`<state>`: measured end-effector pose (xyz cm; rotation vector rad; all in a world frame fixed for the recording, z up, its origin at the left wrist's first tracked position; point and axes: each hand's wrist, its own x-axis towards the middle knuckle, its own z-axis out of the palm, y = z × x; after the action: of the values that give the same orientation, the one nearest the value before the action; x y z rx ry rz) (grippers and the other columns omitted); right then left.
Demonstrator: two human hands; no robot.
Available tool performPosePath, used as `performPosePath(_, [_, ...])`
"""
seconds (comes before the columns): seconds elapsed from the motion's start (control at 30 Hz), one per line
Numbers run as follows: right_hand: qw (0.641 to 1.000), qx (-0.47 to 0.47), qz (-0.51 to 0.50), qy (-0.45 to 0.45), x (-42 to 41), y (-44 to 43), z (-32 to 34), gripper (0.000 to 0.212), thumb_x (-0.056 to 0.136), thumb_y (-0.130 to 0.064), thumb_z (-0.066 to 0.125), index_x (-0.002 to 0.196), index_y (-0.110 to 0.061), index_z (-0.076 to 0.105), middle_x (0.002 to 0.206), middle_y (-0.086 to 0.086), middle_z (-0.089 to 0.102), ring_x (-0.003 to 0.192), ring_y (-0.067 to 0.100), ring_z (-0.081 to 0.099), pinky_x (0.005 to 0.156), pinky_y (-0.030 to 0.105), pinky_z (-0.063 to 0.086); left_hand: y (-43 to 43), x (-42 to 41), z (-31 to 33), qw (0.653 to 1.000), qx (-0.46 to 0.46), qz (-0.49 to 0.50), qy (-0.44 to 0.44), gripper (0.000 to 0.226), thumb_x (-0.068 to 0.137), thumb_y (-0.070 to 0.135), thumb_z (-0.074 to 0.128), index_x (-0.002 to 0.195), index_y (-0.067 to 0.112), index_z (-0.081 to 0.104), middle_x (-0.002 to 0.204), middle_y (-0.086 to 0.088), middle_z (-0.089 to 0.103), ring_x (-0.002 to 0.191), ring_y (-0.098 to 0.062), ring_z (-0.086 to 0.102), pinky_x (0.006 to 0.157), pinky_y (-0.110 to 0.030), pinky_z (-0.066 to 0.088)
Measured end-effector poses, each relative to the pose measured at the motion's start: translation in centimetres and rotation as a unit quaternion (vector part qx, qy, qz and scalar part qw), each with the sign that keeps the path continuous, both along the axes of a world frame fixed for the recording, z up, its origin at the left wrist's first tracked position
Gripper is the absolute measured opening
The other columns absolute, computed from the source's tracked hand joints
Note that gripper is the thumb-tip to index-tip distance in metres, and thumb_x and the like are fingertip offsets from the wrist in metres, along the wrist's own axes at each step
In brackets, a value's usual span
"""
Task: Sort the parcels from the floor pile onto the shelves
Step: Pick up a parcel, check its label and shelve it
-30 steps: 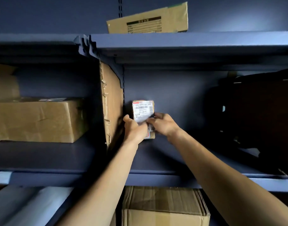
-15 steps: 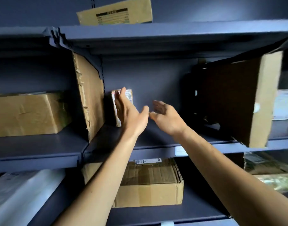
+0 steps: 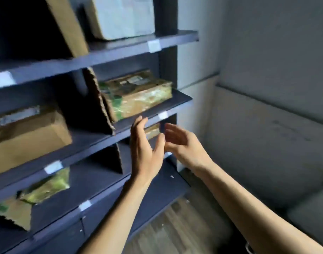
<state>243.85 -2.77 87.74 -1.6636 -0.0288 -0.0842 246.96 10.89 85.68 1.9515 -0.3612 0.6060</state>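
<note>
Dark blue metal shelving [image 3: 120, 52], jagged-edged cardboard divider [image 3: 99, 101]. Glossy tape-wrapped flat parcel [image 3: 138, 96] lies on middle shelf, just above hands. Left hand [image 3: 144, 151], right hand [image 3: 184, 143] both empty, fingers straight, loosely spread.

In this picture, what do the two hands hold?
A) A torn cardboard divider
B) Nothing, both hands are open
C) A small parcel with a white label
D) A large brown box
B: the left hand and the right hand hang in front of the shelves with relaxed, spread fingers and nothing between them.
</note>
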Motion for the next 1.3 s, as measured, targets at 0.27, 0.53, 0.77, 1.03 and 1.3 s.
performPosePath(0.27, [0.945, 0.014, -0.220, 0.241, -11.7, -16.8, -16.3, 0.077, 0.089, -0.014, 0.080, 0.156, -0.009, 0.042, 0.136, 0.006, 0.058, 0.116, 0.014, 0.063, 0.080, 0.009, 0.051, -18.4, -5.7, -15.4, 0.910, 0.212, -0.229, 0.271, 0.087, 0.086, 0.062, 0.052, 0.155, 0.011, 0.036, 0.169, -0.004, 0.018, 0.157, -0.022, 0.020, 0.125, -0.044, 0.022])
performPosePath(0.53, [0.829, 0.044, -0.415, 0.373, -19.7, -27.9, -22.9, 0.089, 0.083, -0.023, 0.086, 0.159, -0.018, 0.038, 0.147, 0.012, 0.054, 0.126, 0.018, 0.058, 0.087, 0.019, 0.051, -34.0, -9.3, -23.1, 0.747, 0.369, -0.434, 0.343, 0.084, 0.099, 0.057, 0.055, 0.163, 0.017, 0.019, 0.173, -0.002, -0.004, 0.160, -0.018, -0.008, 0.129, -0.047, 0.009])
performPosePath(0.77, [0.745, 0.095, -0.507, 0.423, -25.9, -33.4, -25.9, 0.090, 0.085, -0.028, 0.085, 0.159, -0.014, 0.036, 0.151, 0.012, 0.051, 0.133, 0.019, 0.052, 0.096, 0.025, 0.042, -44.0, -13.5, -26.1, 0.638, 0.457, -0.534, 0.314, 0.086, 0.098, 0.063, 0.051, 0.163, 0.016, 0.019, 0.173, -0.005, 0.001, 0.160, -0.017, -0.009, 0.128, -0.042, 0.002])
performPosePath(1.03, [0.718, 0.212, -0.517, 0.416, -30.0, -39.0, -33.8, 0.087, 0.086, -0.033, 0.082, 0.159, -0.018, 0.037, 0.150, 0.009, 0.051, 0.136, 0.018, 0.050, 0.107, 0.033, 0.046, -51.8, -17.5, -30.8, 0.580, 0.533, -0.503, 0.356, 0.080, 0.098, 0.055, 0.056, 0.161, 0.017, 0.024, 0.171, -0.004, 0.014, 0.158, -0.021, 0.012, 0.127, -0.043, 0.015])
performPosePath(1.3, [0.706, 0.284, -0.501, 0.413, -30.0, -45.8, -49.9, 0.085, 0.088, -0.039, 0.080, 0.159, -0.021, 0.037, 0.155, 0.006, 0.048, 0.142, 0.016, 0.044, 0.110, 0.030, 0.039, -59.2, -18.4, -45.5, 0.573, 0.529, -0.409, 0.474, 0.070, 0.097, 0.049, 0.064, 0.155, 0.019, 0.038, 0.162, -0.002, 0.035, 0.145, -0.022, 0.039, 0.115, -0.036, 0.035])
